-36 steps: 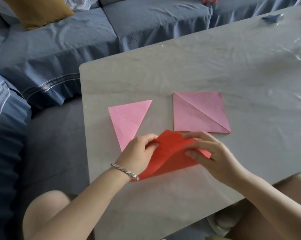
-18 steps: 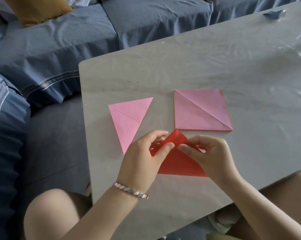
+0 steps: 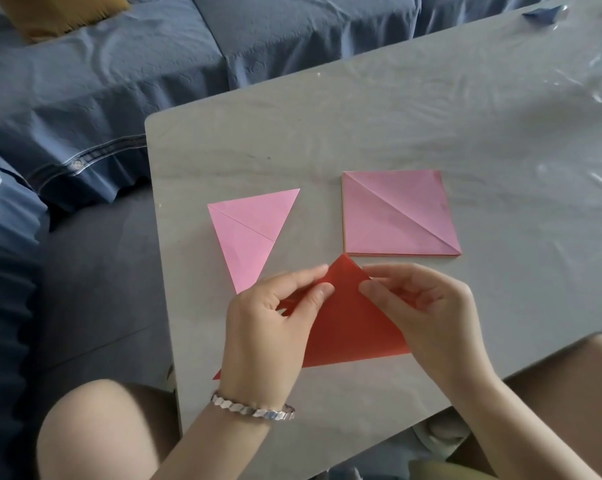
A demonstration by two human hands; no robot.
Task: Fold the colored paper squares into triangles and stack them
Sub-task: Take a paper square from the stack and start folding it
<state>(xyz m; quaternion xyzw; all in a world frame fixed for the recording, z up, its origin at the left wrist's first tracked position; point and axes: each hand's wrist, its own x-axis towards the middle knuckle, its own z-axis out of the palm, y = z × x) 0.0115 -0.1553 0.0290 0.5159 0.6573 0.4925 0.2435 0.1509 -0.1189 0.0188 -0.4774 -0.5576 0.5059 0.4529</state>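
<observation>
The red sheet (image 3: 348, 327) lies near the front edge of the bench (image 3: 466, 116), doubled over into a triangle with its apex pointing to twelve o'clock. The left hand (image 3: 268, 327) has a narrow grip on the paper, thumb and forefinger pinching it just left of the apex. The right hand (image 3: 427, 306) pinches the sloping edge just right of the apex in the same way. I judge the step in hand to be matching the two corners before the crease is pressed flat.

A finished pink triangle (image 3: 251, 233) lies at ten o'clock from the red sheet, near it but apart. The stack of squares (image 3: 396, 213) lies at one o'clock, its near-left corner almost touching the red apex (the top pink square carries a diagonal crease).

The main risk is that the layers slip. If either pinch loosens or drags sideways as a finger runs down to the fold, the corners will part and the crease will set crooked. The long folded edge runs close to the bench's front edge and its left tip reaches it, so a downward press there could bend the paper over the edge. A forward push could nudge the stack out of line.
</observation>
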